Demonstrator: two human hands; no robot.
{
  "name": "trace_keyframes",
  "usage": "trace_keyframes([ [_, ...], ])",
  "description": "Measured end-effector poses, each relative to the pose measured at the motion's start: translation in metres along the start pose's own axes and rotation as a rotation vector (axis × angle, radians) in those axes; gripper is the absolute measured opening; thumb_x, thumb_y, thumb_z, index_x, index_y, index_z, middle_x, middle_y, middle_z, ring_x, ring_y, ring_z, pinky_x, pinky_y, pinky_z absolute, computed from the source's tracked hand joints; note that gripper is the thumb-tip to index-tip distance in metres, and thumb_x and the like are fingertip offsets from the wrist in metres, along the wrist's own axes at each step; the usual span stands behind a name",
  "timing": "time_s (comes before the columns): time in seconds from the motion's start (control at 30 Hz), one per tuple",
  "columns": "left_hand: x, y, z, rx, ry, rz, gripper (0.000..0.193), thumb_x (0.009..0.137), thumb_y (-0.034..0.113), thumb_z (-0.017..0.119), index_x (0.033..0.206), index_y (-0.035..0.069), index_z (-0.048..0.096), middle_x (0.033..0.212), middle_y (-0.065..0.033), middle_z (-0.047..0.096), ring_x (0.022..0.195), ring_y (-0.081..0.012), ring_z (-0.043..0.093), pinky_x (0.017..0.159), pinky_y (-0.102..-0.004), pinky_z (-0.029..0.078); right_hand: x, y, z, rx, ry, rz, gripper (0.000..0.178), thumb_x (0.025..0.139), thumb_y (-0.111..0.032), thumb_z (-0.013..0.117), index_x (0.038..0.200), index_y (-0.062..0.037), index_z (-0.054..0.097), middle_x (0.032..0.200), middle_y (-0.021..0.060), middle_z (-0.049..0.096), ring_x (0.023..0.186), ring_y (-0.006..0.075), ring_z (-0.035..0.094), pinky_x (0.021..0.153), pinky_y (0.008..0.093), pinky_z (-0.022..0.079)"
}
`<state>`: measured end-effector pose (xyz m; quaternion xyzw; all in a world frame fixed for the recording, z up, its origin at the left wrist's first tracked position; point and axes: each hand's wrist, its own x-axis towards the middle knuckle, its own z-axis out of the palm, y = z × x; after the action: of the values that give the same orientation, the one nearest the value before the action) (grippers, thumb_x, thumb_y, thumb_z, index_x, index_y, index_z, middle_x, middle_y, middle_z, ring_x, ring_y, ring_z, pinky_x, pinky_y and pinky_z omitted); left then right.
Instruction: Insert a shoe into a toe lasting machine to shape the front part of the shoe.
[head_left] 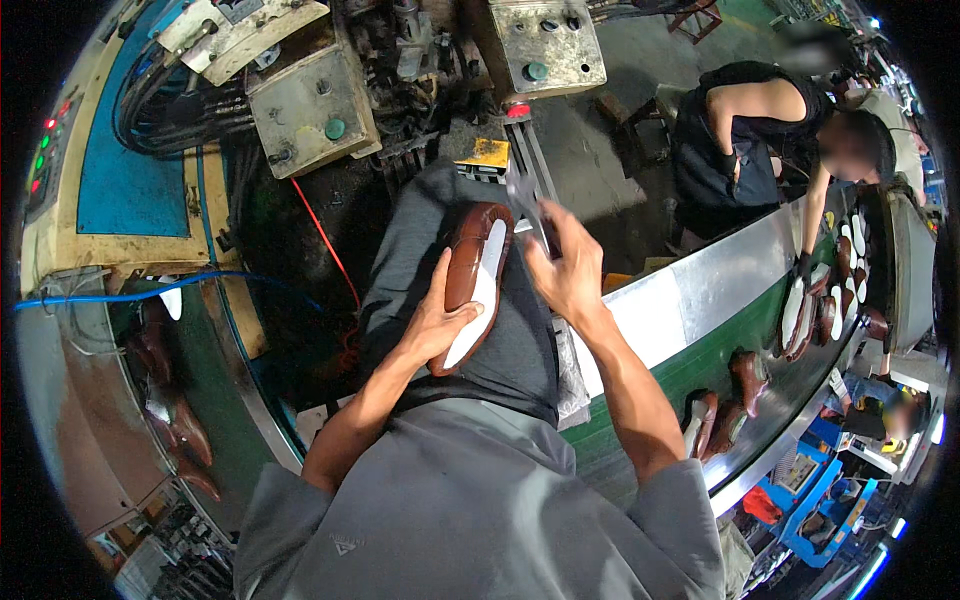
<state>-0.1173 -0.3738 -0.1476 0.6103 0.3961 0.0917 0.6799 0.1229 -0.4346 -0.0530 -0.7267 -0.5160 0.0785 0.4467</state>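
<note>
Workshop machines stand beyond a brown shoe held above dark trousers.
Left grip clasps the shoe, white sole facing up; right grip, near its far end, is wrapped around a blurred metal tool. Rightward, more shoes lie along a green belt, and a co-worker reaches toward others.
</note>
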Motion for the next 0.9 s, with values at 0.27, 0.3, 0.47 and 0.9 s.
trace_keyframes([
  [0.27, -0.005, 0.002, -0.003, -0.226, -0.012, -0.045, 0.110, 0.098, 0.013, 0.083, 0.180, 0.018, 0.010, 0.170, -0.0242, 0.045, 0.148, -0.0313, 0.054, 0.121, -0.0395, 0.044, 0.038, 0.046, 0.012, -0.567, -0.495, 0.080, 0.026, 0.091, -0.019, 0.074, 0.105, -0.0006, 0.062, 0.083, 0.0274, 0.074, 0.081, 0.0492, 0.076, 0.073, 0.0583, 0.062],
  [0.3, -0.006, 0.003, -0.003, -0.169, -0.006, -0.007, 0.108, 0.098, 0.012, 0.081, 0.180, 0.018, 0.010, 0.171, -0.0232, 0.043, 0.151, -0.0301, 0.051, 0.122, -0.0392, 0.042, 0.041, 0.049, 0.013, -0.416, -0.287, 0.028, 0.030, 0.088, -0.019, 0.078, 0.105, -0.0021, 0.060, 0.081, 0.0262, 0.074, 0.079, 0.0488, 0.075, 0.071, 0.0589, 0.061],
  [0.47, -0.004, 0.011, -0.017, -0.358, -0.015, -0.048, 0.105, 0.099, 0.010, 0.080, 0.180, 0.016, 0.013, 0.174, -0.0186, 0.039, 0.154, -0.0274, 0.046, 0.124, -0.0387, 0.039, -0.014, 0.095, 0.065, -0.638, -0.655, 0.284, 0.035, 0.091, -0.019, 0.073, 0.117, -0.0031, 0.056, 0.094, 0.0318, 0.076, 0.091, 0.0514, 0.077, 0.080, 0.0587, 0.063],
  [0.9, -0.116, -0.021, -0.166, -0.515, 0.643, 0.064, 0.101, 0.098, 0.021, 0.079, 0.178, 0.012, 0.018, 0.173, -0.0153, 0.041, 0.157, -0.0307, 0.042, 0.129, -0.0426, 0.033, -0.121, 0.128, 0.027, -0.005, -0.121, 0.528, 0.023, 0.095, -0.007, 0.069, 0.111, 0.0083, 0.072, 0.101, 0.0167, 0.076, 0.090, 0.0268, 0.068, 0.088, 0.0429, 0.055],
])
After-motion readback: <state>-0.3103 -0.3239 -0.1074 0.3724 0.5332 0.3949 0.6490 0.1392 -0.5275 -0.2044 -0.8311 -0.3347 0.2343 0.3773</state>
